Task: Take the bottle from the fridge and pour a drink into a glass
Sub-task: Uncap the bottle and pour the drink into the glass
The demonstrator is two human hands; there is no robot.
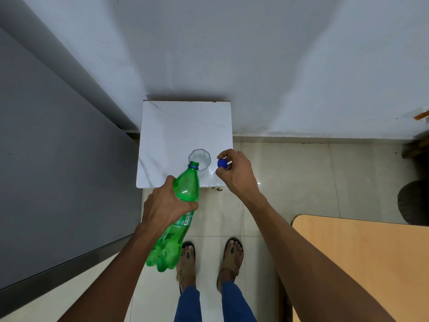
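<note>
Your left hand (166, 201) is gripping the green bottle (178, 219) around its upper body, fingers wrapped tight. You are tilting it forward, base toward you, open neck at the near rim of the glass (200, 159); whether they are touching cannot be told. No liquid stream is showing. The glass is standing upright on the white marble-top table (181, 126), near its front right corner. Your right hand (234, 170) is pinching the blue cap (222, 163) between thumb and fingertips, hovering just right of the glass over the table's edge. The grey fridge (58, 159) is sitting to your left, door closed.
</note>
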